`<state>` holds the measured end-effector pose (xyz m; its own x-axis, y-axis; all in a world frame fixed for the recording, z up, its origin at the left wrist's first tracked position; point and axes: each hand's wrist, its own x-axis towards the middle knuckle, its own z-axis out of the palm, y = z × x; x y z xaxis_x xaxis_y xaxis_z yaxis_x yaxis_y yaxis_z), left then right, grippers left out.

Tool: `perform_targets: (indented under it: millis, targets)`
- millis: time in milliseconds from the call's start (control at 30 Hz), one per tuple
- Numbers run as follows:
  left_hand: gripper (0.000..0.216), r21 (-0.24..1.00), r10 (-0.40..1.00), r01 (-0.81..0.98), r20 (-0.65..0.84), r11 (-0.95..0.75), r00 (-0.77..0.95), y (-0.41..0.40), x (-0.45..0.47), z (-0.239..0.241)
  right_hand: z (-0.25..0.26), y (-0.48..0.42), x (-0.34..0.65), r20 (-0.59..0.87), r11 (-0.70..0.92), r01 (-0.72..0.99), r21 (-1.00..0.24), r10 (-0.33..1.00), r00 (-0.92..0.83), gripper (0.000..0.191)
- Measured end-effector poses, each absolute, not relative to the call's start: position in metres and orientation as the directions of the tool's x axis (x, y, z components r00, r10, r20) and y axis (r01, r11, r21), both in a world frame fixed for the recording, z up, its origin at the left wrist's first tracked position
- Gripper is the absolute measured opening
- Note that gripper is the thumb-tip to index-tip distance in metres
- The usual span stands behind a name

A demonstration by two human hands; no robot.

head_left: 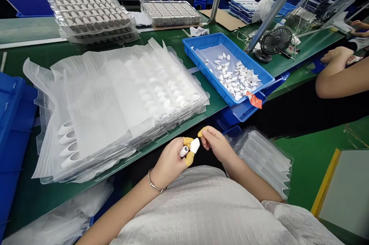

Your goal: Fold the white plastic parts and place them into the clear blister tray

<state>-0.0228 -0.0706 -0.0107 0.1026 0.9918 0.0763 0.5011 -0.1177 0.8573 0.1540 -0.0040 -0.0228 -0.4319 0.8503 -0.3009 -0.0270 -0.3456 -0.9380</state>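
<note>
My left hand (173, 158), with yellow finger cots on its tips, pinches a small white angular cap (195, 145) between thumb and finger. A second white hollow part (183, 151), its round opening showing, is tucked in the same hand. Just to the right, my right hand (215, 141) is closed, a yellow cot on its raised fingertip; anything in its fingers is too small or hidden to name. A blue tray (207, 70) beyond my hands holds many loose white hollow parts (238, 78). On the bench at left, clear trays (187, 103) hold similar parts under white foam sheets (95, 91).
Filled trays (92, 14) stand along the back of the green bench (213, 103), with a black fan (276, 40) at right. Blue bins (14, 133) are at left. Another person's arm (343, 72) is at right. Wrapped clear trays (262, 160) sit below the bench edge.
</note>
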Motion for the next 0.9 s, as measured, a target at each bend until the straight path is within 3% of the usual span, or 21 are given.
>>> perform_targets:
  millis: [200,367,500,900]
  targets:
    - [0.014,0.803,0.994,0.588,0.053,-0.099,0.095,-0.068,-0.025,-0.012,0.000,-0.014,0.152,-0.355,-0.327,0.147,-0.933,0.780,-0.516,0.019]
    - [0.005,0.686,0.987,0.709,0.122,-0.161,0.106,-0.071,-0.025,-0.015,-0.006,-0.015,0.149,-0.294,-0.187,0.261,-0.947,0.832,-0.470,0.015]
    - [0.005,0.683,0.984,0.710,0.145,-0.173,0.101,-0.075,-0.026,-0.017,-0.012,-0.015,0.148,-0.322,-0.242,0.217,-0.946,0.783,-0.532,0.007]
    - [0.008,0.672,0.982,0.720,0.172,-0.176,0.080,-0.083,-0.026,-0.020,-0.010,-0.020,0.144,-0.341,-0.312,0.146,-0.939,0.782,-0.522,0.014]
